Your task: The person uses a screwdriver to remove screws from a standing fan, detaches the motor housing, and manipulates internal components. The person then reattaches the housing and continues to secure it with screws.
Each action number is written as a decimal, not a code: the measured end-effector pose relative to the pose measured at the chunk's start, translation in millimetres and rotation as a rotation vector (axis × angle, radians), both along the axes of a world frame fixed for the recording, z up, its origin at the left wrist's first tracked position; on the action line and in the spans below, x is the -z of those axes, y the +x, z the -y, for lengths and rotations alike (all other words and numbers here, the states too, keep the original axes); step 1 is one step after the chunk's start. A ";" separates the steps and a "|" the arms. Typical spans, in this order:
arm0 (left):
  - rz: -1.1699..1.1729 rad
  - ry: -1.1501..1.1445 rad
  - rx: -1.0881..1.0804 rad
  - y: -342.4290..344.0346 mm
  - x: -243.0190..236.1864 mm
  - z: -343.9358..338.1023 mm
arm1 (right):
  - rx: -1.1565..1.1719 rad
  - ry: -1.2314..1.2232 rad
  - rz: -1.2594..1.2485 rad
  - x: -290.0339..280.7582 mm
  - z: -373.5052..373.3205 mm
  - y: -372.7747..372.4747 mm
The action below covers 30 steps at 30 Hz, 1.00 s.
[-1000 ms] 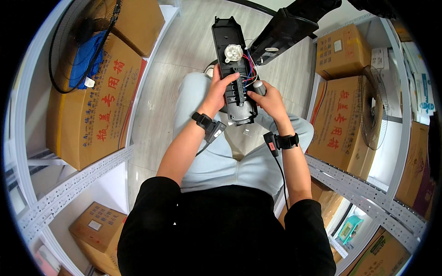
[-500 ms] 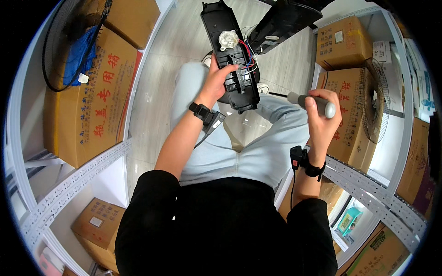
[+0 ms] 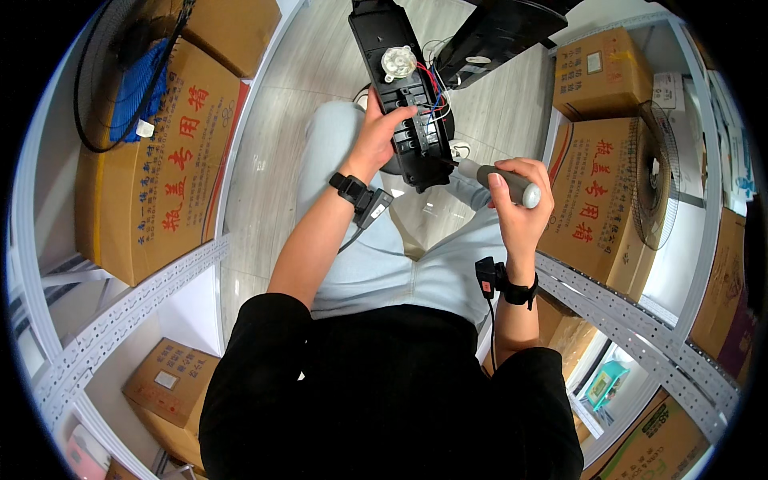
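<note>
The left hand (image 3: 376, 144) grasps the black plastic housing (image 3: 398, 94) by its left edge, above the floor (image 3: 308, 64). Unlike 0.5 s ago, the right hand (image 3: 522, 206), gripping a grey-handled screwdriver (image 3: 482, 173), has moved leftward, its tool now beside the housing's lower right edge; contact is unclear.

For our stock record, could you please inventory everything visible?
housing: 1, black, top centre
disc: 1, whitish, on housing
wires: several, mixed, beside disc
screwdriver: 1, grey, centre right
casing: 1, black, beyond wires
fan guards: 2, dark, sides
bundle: 1, blue, left
cartons: several, brown, both sides
shelves: 2, pale, sides
item: 1, teal, lower right
jeans: 1, blue, centre
shirt: 1, black, bottom
wristbands: 2, black, wrists
left hand: 1, gripping housing
right hand: 1, holding screwdriver
</note>
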<state>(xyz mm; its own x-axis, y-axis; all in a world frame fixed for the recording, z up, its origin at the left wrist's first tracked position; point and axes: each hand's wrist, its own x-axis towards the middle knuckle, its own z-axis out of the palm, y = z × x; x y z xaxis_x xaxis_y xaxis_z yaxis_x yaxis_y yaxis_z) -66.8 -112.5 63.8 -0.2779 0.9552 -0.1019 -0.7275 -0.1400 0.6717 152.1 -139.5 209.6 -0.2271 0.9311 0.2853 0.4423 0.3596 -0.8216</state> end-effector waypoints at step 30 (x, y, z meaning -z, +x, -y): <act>-0.042 0.003 -0.031 -0.3 2.5 0.0 | -0.120 0.076 0.793 -63.2 7.2 -25.7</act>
<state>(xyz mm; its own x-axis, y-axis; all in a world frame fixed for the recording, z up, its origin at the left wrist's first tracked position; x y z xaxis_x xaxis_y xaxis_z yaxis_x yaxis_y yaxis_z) -67.1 -112.5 61.3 -0.3112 0.9463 -0.0869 -0.6943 -0.1640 0.7007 126.3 -146.6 272.8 -0.4854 0.8723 0.0587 0.8387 0.4836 -0.2505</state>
